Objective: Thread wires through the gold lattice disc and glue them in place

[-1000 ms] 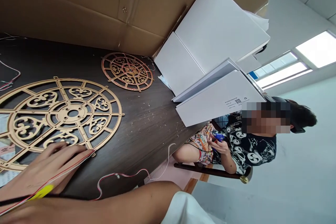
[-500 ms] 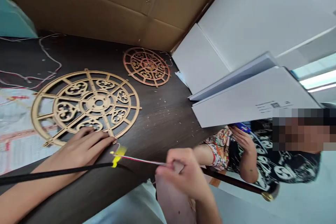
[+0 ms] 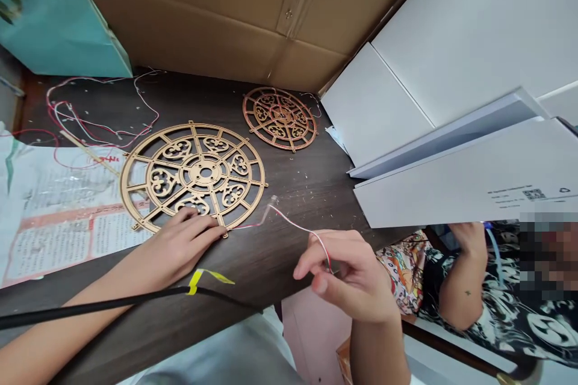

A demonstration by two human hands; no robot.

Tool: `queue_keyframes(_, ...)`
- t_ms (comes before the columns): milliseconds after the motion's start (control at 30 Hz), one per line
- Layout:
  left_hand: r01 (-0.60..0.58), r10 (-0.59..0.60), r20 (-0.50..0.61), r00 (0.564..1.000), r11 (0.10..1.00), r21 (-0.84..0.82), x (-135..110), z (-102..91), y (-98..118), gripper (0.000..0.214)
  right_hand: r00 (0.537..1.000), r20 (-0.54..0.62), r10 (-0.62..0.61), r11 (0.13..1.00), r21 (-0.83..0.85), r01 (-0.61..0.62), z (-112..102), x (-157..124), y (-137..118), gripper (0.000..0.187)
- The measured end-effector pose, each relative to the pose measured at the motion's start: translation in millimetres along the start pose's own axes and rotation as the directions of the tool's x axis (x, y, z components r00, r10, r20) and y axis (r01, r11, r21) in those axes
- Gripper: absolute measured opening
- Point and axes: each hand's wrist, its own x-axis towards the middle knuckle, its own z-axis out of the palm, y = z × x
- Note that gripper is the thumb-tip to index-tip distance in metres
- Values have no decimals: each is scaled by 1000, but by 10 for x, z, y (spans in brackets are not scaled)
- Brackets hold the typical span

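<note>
A round wooden lattice wheel lies flat on the dark table. My left hand rests on its near rim, fingers closed over the edge, their undersides hidden. From beside those fingertips a thin red and white wire rises to a kink, then crosses to my right hand. There it passes over the index finger and down into the curled fingers; thumb and index tip stand slightly apart. A black cable with a yellow tag runs in front of my left forearm.
A smaller wooden wheel with red wire lies behind. Loose wire and printed paper are on the left. A cardboard box, a teal bag and white boxes border the table. Another person's arm is at right.
The view has shifted left. My right hand has loosened from its tight pinch, and the wire, straight before, now hangs slack with a kink. My left hand stays on the wheel's rim.
</note>
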Motion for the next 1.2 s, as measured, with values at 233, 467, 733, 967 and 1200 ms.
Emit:
queue_keyframes(233, -20, 20, 8, 1000, 999, -30, -3, -7, -8, 34, 934, -358, 11, 958, -263, -112, 96, 299, -84, 34)
queue_keyframes(467, -43, 41, -56, 998, 998, -46, 19, -45, 18, 29, 891, -447, 72, 753, -561, -343, -729, 931, 90, 40)
queue_keyframes(733, -55, 56, -150, 987, 998, 13, 24, -13, 37, 40, 963, 172, -207, 776, -570, 269, 101, 897, 315, 16)
queue_keyframes(967, -54, 50, -186, 981, 998, -15, 71, -10, 76, 35, 929, 290, -230, 771, -529, 356, 420, 789, 877, 13)
queue_keyframes(1200, -50, 48, -190, 981, 999, -5, 66, -1, 89, 34, 930, 281, -238, 797, -491, 352, 410, 841, 950, 9)
